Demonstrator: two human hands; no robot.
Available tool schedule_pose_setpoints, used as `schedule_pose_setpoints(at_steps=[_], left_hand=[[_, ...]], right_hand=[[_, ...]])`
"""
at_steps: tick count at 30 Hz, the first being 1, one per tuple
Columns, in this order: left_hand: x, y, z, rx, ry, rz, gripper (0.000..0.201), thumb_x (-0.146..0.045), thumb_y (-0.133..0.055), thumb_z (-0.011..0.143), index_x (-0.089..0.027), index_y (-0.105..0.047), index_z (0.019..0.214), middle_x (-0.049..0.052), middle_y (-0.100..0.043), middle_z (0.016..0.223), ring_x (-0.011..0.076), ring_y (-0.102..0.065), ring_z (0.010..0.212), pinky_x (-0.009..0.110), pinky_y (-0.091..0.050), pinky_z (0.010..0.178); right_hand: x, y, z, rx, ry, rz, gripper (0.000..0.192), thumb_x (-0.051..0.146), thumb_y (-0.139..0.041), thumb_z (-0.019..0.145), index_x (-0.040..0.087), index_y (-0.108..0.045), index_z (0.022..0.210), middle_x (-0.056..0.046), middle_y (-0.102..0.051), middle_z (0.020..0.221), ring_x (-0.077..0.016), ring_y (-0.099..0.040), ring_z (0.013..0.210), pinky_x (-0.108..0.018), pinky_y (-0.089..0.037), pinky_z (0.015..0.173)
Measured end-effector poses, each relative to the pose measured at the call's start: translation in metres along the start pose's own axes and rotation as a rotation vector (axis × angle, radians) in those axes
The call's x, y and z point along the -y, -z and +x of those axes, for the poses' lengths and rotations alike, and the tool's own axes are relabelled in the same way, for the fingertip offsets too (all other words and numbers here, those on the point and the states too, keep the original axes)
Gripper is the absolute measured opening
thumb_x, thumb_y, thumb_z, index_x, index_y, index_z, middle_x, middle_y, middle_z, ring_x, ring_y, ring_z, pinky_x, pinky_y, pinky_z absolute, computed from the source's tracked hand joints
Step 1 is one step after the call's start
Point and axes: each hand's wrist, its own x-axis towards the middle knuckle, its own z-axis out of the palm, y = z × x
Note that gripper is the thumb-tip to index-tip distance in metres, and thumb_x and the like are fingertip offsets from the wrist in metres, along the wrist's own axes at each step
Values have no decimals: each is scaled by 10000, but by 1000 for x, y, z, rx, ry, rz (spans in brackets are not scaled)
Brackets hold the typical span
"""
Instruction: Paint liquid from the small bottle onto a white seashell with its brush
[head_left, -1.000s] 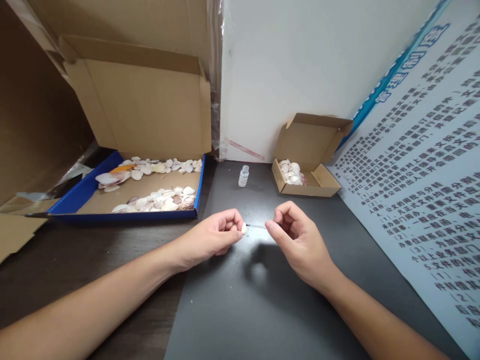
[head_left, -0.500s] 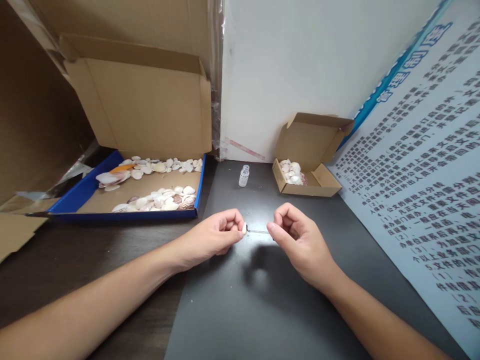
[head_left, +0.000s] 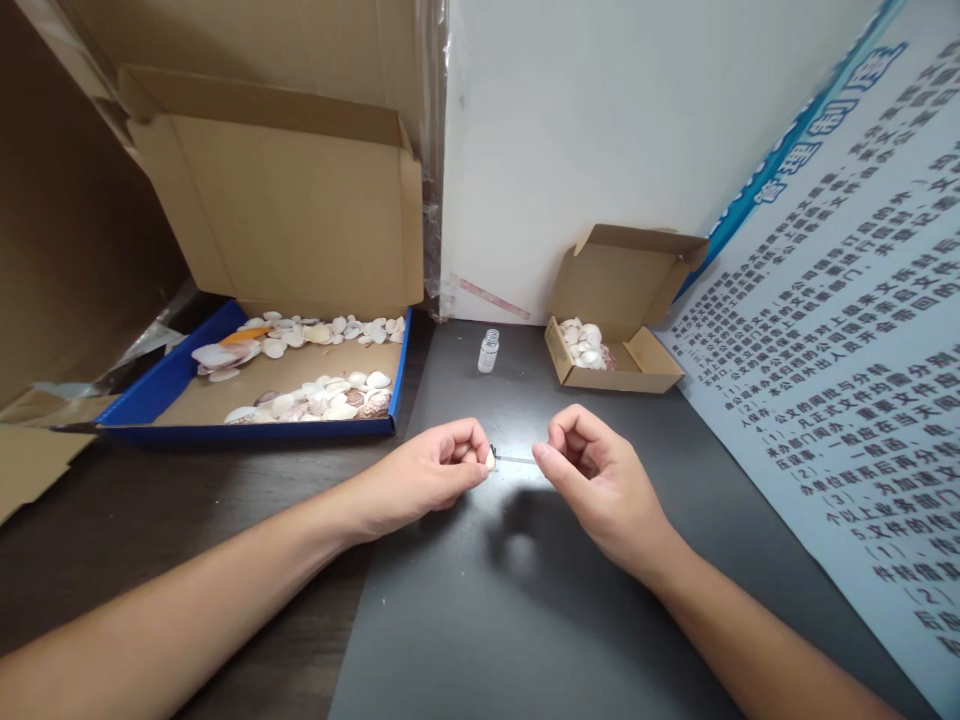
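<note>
A small pale shell (head_left: pixel 490 460) sat pinched in the fingertips of the left hand (head_left: pixel 429 472) just above the dark mat (head_left: pixel 525 600), and a thin needle-like pin (head_left: pixel 514 460), gripped by the closed fingers of the right hand (head_left: pixel 592 470), met the shell's edge. Behind stood a small glass vial (head_left: pixel 488 351), a small cardboard box (head_left: pixel 615 340) of shells to its right, and a blue-rimmed tray (head_left: pixel 172 370) of shells far left

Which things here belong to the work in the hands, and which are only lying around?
In the work: left hand pinching a small pale seashell; right hand pinching a thin metal pin pointed at it.

Lying about: small clear glass vial; blue-edged cardboard tray of shells; small brown cardboard box of shells; printed wall poster.
</note>
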Motion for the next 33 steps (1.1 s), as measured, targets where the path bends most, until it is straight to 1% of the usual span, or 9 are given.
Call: schedule_pose_setpoints(at_steps=[5, 8, 15, 17, 22, 28, 33], left_hand=[[1, 0, 0, -5, 2, -15, 266, -395, -656, 844, -205, -471, 838, -96, -374, 608, 57, -280, 486, 223, -199, 466], [2, 1, 0, -5, 1, -34, 271, -398, -654, 850, -210, -459, 842, -100, -359, 603, 58, -264, 483, 230, -185, 463], [1, 1, 0, -3, -2, -17, 286, -426, -656, 849, -202, -479, 841, -94, -356, 602, 63, -272, 489, 233, -187, 470], [0, 1, 0, -1, -4, -16, 282, -423, -656, 851, -202, -480, 843, -93, -359, 605, 64, -276, 492, 235, -189, 471], [2, 1, 0, 0, -5, -27, 262, -399, -648, 859, -204, -474, 843, -96, -357, 606, 62, -274, 494, 246, -187, 474], [1, 1, 0, -2, -4, -20, 244, -381, -643, 860, -202, -478, 840, -96, -360, 602, 62, -284, 495, 251, -190, 479], [1, 1, 0, -10, 0, -36, 260, -387, -654, 848, -206, -469, 835, -99, -359, 600, 61, -275, 491, 247, -193, 475]], right_hand=[[1, 2, -1, 29, -12, 9, 237, 286, -602, 859, 231, -416, 723, 81, -368, 606, -93, -321, 516, -246, -264, 483], [1, 1, -1, 22, -10, 0, 236, 286, -601, 858, 231, -415, 725, 78, -372, 608, -94, -327, 518, -246, -266, 485], [-1, 1, 1, -76, -8, -99, 243, 315, -617, 856, 232, -424, 733, 79, -366, 586, -102, -324, 522, -247, -275, 493], [0, 2, 2, -83, -4, -95, 240, 318, -611, 862, 231, -427, 734, 78, -366, 595, -101, -323, 522, -248, -274, 490], [2, 2, -1, -3, 22, -33, 228, 293, -588, 866, 233, -418, 727, 76, -369, 611, -96, -324, 517, -249, -271, 483], [-1, 1, -2, -30, 1, -76, 227, 290, -599, 866, 235, -418, 740, 82, -368, 595, -100, -329, 525, -251, -278, 497], [1, 2, -1, 22, -1, -29, 218, 261, -586, 863, 233, -414, 731, 83, -372, 603, -90, -317, 514, -246, -260, 480]])
